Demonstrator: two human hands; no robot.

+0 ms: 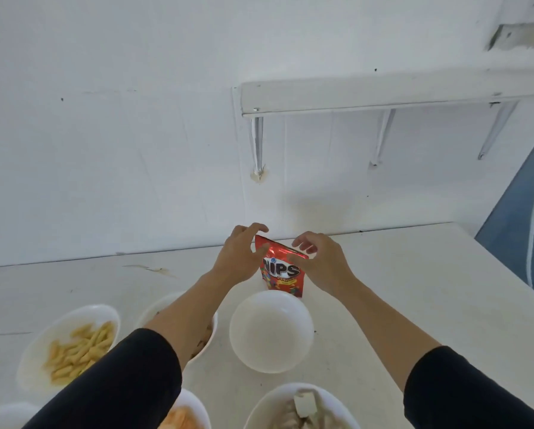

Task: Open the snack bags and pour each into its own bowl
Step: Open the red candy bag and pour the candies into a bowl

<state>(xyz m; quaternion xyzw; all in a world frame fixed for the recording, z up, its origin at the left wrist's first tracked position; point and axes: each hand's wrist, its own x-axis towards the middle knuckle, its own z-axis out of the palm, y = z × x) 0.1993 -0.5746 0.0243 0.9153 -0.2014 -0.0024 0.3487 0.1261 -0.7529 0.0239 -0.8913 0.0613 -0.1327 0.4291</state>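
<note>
- The red NIPS bag (282, 274) stands upright on the white table (414, 289), just behind an empty white bowl (271, 331).
- The left hand (239, 258) pinches the bag's top left corner between thumb and fingers.
- The right hand (321, 261) curls at the top right corner, thumb against the front; whether it grips I cannot tell.
- A bowl of yellow sticks (31, 366) sits far left.

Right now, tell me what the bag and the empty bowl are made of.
The bag looks like glossy plastic or foil film: it shines and creases. The empty bowl is smooth, white, faintly glossy: plastic or glazed ceramic, cannot tell which.
</note>
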